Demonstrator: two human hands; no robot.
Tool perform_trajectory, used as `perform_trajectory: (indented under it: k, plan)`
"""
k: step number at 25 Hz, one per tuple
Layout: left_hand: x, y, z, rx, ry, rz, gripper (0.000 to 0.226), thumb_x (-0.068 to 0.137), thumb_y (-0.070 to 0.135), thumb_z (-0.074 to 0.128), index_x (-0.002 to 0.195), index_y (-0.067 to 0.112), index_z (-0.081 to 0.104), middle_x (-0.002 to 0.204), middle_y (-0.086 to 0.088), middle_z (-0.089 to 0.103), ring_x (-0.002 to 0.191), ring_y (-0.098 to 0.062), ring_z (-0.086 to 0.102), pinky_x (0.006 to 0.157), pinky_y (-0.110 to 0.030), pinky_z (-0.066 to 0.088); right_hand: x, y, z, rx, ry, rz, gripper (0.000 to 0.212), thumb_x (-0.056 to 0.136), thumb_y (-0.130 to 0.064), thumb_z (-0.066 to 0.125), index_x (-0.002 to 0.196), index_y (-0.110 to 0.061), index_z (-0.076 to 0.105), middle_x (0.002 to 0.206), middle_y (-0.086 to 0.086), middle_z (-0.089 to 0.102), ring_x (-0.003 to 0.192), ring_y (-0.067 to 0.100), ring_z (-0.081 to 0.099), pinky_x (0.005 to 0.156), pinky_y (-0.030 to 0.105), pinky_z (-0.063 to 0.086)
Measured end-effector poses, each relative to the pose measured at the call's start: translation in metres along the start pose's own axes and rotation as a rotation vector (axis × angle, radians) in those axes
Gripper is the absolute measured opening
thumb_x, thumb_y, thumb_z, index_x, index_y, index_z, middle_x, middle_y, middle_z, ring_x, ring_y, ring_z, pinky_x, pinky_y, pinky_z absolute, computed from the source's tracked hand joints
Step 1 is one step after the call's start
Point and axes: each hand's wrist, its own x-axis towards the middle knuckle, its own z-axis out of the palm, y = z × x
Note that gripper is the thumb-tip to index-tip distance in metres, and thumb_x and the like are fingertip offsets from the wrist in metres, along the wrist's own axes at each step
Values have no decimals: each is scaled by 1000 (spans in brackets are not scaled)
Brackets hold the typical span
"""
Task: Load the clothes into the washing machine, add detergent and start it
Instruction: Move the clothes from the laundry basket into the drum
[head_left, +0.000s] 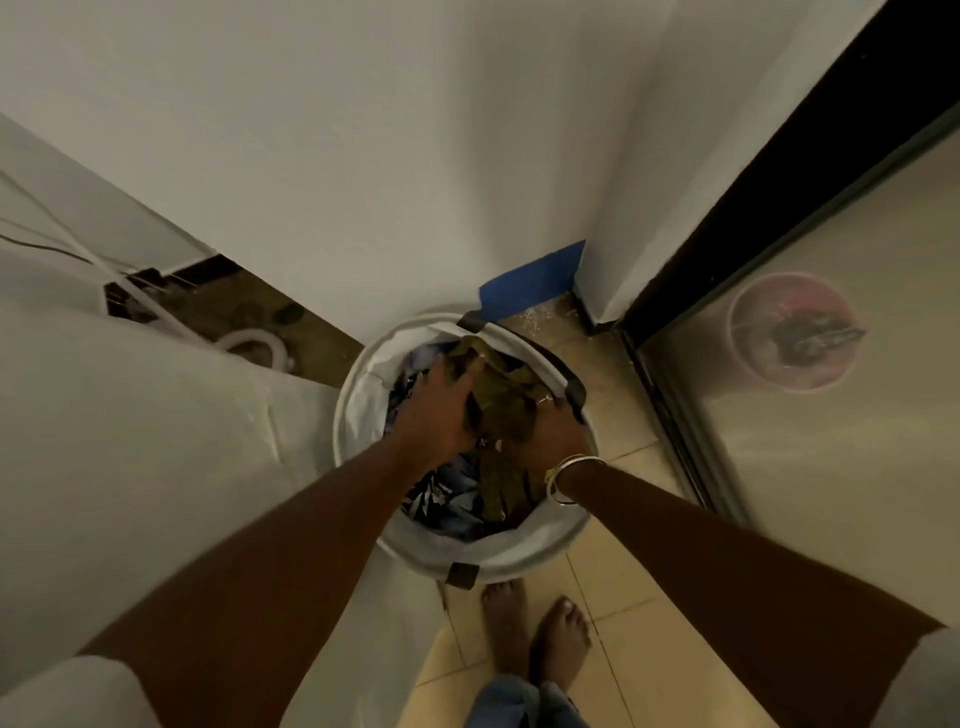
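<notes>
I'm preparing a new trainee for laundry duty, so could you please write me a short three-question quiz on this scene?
1. True or false: the left hand and the right hand are both down in the laundry basket, on the olive garment.
2. What colour is the tape on the wall behind the basket? A red, B blue, C yellow.
3. Fill in: the bangles sit on the ___ wrist.
Key: 1 true; 2 B; 3 right.
</notes>
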Motion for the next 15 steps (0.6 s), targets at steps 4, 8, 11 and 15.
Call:
perform_trajectory:
  k: [4,8,11,15]
  plan:
    - [71,-14,57,159,-73,99,96,65,75,47,151,39,23,155,-18,24,141,-46,26,105,-67,35,53,28,55,-34,-7,-4,93,79,-58,60,153,-21,18,154,10,30,139,34,33,116,47,27]
    - [83,-21,97,159,-150,112,54,80,49,50,120,15,59,121,-16,58,116,-39,54,94,-54,49,66,51,87,77,89,87,48,95,-27,54,142,-16,45,140,18,43,125,37,48,105,39,38]
    - [63,-10,83,-57,-128,125,27,91,31,56,105,10,64,102,-12,67,94,-30,65,81,-41,55,49,42,74,146,174,0,30,102,-16,43,126,-9,60,127,16,58,117,31,54,104,30,35]
    - [0,9,15,-476,-87,-17,18,86,33,61,93,18,55,88,-2,62,85,-22,62,77,-37,52,-5,0,23,273,258,-100,20,88,-21,54,102,-18,67,98,9,63,88,26,62,80,36,52]
